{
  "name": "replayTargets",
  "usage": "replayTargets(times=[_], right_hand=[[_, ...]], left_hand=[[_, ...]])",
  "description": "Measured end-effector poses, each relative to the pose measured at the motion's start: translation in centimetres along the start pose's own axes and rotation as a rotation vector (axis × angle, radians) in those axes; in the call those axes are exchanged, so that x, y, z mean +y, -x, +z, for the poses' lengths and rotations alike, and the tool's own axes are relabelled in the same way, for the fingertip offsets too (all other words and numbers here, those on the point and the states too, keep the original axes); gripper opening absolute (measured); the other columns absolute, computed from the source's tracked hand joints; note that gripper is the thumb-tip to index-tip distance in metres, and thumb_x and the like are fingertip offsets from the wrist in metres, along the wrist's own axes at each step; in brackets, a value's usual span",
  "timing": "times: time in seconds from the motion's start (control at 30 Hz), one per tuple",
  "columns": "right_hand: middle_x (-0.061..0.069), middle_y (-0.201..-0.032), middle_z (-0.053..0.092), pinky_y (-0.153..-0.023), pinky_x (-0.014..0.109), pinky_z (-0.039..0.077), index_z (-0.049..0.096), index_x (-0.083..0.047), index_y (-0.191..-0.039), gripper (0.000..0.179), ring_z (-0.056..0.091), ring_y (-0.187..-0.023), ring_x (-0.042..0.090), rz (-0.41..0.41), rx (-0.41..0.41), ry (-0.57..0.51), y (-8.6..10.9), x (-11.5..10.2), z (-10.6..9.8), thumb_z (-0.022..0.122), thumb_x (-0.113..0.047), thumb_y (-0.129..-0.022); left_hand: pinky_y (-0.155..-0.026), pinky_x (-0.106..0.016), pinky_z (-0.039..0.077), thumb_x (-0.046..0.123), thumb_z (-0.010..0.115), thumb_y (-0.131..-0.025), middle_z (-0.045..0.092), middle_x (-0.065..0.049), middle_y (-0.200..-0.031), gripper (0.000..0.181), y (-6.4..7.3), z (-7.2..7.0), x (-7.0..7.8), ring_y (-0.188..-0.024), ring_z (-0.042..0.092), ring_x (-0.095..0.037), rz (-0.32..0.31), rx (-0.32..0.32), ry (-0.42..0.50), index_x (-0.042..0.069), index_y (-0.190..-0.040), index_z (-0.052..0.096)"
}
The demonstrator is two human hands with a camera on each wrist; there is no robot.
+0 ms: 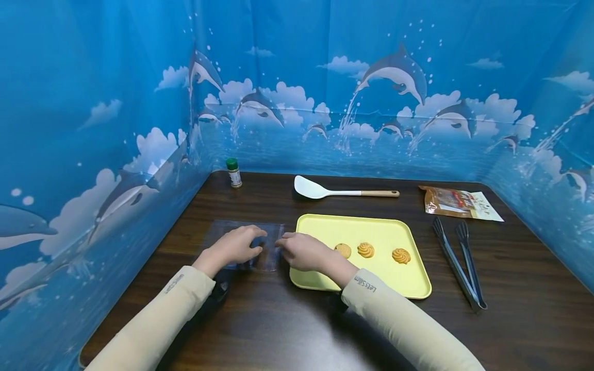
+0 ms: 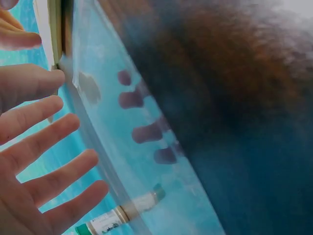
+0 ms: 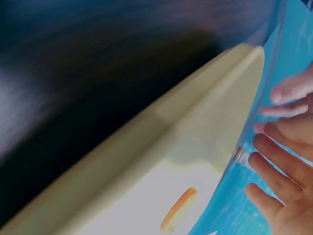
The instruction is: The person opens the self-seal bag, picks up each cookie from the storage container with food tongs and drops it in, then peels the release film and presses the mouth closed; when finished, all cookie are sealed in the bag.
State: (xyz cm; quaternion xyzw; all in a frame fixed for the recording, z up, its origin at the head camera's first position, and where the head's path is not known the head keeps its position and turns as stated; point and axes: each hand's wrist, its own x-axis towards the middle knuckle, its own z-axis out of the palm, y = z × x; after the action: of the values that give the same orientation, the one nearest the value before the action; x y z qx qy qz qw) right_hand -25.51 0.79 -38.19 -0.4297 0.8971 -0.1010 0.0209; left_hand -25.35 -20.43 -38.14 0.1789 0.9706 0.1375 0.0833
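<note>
A flat, clear, shiny plastic piece (image 1: 269,260) lies on the table left of a yellow tray (image 1: 371,281). My left hand (image 1: 238,245) hovers over the plastic; in the left wrist view its fingers (image 2: 54,134) are spread and mirrored in the glossy surface. Over the tray's left edge is my right hand (image 1: 303,251), its fingertips pointing toward the plastic. The right wrist view shows the right fingers (image 3: 274,171) extended, holding nothing. On the tray rest a round flat cookie (image 1: 343,250) and two swirled cookies, one in the middle (image 1: 365,250) and one farther right (image 1: 401,256).
A green-capped spice bottle (image 1: 234,173) stands at the back left. Behind the tray lies a white spatula (image 1: 315,189) with a wooden handle. To the right are a brown snack packet (image 1: 457,203) and metal tongs (image 1: 457,263). A blue dolphin curtain (image 1: 297,77) surrounds the table.
</note>
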Motion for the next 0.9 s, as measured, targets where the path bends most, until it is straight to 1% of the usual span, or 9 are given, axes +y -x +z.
replayTargets(times=[0.13,0.3,0.4,0.53,0.57,0.63,0.77,0.8,0.9], right_hand=[[0.005,-0.124,0.064,-0.089,0.029,0.054,0.065,-0.007,-0.126,0.031,0.065,-0.106,0.018,-0.007,-0.093,0.045,-1.1,-0.9,0.5,0.051,-0.009,-0.098],[0.002,-0.136,0.060,-0.098,0.030,0.050,0.062,-0.010,-0.131,0.034,0.060,-0.120,0.017,0.040,-0.185,0.047,-1.4,-1.4,1.0,0.051,-0.014,-0.099],[0.001,-0.126,0.066,-0.085,0.026,0.052,0.063,-0.012,-0.129,0.033,0.065,-0.101,0.012,0.056,-0.200,0.042,-1.3,-1.4,0.9,0.052,-0.015,-0.098],[0.003,-0.099,0.070,-0.066,0.026,0.047,0.066,-0.013,-0.118,0.024,0.058,-0.073,0.012,0.071,-0.205,0.046,-1.0,-1.3,0.7,0.052,-0.015,-0.097],[0.004,-0.096,0.070,-0.065,0.027,0.047,0.066,-0.013,-0.117,0.024,0.058,-0.072,0.012,0.075,-0.203,0.049,-0.9,-1.4,0.6,0.053,-0.014,-0.097],[0.004,-0.101,0.071,-0.065,0.027,0.049,0.067,-0.014,-0.117,0.025,0.061,-0.073,0.013,0.079,-0.200,0.057,-0.8,-1.5,0.6,0.053,-0.014,-0.096],[0.003,-0.122,0.069,-0.066,0.025,0.049,0.066,-0.015,-0.123,0.032,0.063,-0.076,0.013,0.075,-0.192,0.057,-0.7,-1.7,0.6,0.054,-0.012,-0.095],[0.003,-0.121,0.069,-0.065,0.025,0.048,0.067,-0.015,-0.122,0.030,0.062,-0.076,0.012,0.071,-0.189,0.058,-0.7,-1.7,0.7,0.053,-0.011,-0.094],[0.003,-0.102,0.072,-0.062,0.024,0.044,0.068,-0.014,-0.110,0.022,0.056,-0.069,0.012,0.076,-0.181,0.048,-0.4,-1.5,0.7,0.053,-0.010,-0.094]], left_hand=[[-0.101,-0.051,0.046,0.011,0.064,-0.094,0.051,-0.017,-0.142,0.045,-0.4,-0.2,-0.5,-0.131,0.049,-0.035,-0.033,-0.028,0.009,0.004,-0.137,0.055],[-0.092,-0.046,0.050,0.011,0.070,-0.090,0.058,-0.017,-0.126,0.038,-0.6,0.1,-1.2,-0.114,0.059,-0.033,-0.070,-0.030,-0.058,0.001,-0.126,0.063],[-0.087,-0.044,0.052,0.010,0.073,-0.088,0.064,-0.013,-0.116,0.028,-0.6,0.3,-1.4,-0.105,0.063,-0.030,-0.089,-0.018,-0.068,0.002,-0.114,0.070],[-0.072,-0.040,0.054,0.007,0.072,-0.088,0.070,-0.007,-0.093,0.005,-0.9,0.2,-1.4,-0.081,0.066,-0.023,-0.110,0.024,-0.053,0.007,-0.093,0.075],[-0.067,-0.038,0.053,0.007,0.072,-0.088,0.069,-0.005,-0.086,0.003,-0.8,0.2,-1.5,-0.074,0.064,-0.021,-0.118,0.045,-0.043,0.008,-0.088,0.075],[-0.060,-0.034,0.050,0.007,0.071,-0.088,0.066,-0.002,-0.076,0.009,-0.6,0.0,-1.6,-0.064,0.058,-0.017,-0.129,0.080,-0.021,0.010,-0.080,0.073],[-0.056,-0.031,0.045,0.010,0.072,-0.088,0.063,0.000,-0.070,0.012,0.2,-0.7,-1.9,-0.058,0.053,-0.016,-0.145,0.135,0.031,0.010,-0.077,0.071],[-0.056,-0.031,0.045,0.010,0.072,-0.089,0.063,-0.001,-0.071,0.011,0.4,-0.9,-2.0,-0.059,0.053,-0.016,-0.144,0.148,0.038,0.010,-0.077,0.071],[-0.057,-0.031,0.045,0.010,0.070,-0.090,0.065,-0.002,-0.075,0.007,0.8,-1.6,-2.0,-0.061,0.053,-0.016,-0.129,0.187,0.061,0.008,-0.083,0.071]])
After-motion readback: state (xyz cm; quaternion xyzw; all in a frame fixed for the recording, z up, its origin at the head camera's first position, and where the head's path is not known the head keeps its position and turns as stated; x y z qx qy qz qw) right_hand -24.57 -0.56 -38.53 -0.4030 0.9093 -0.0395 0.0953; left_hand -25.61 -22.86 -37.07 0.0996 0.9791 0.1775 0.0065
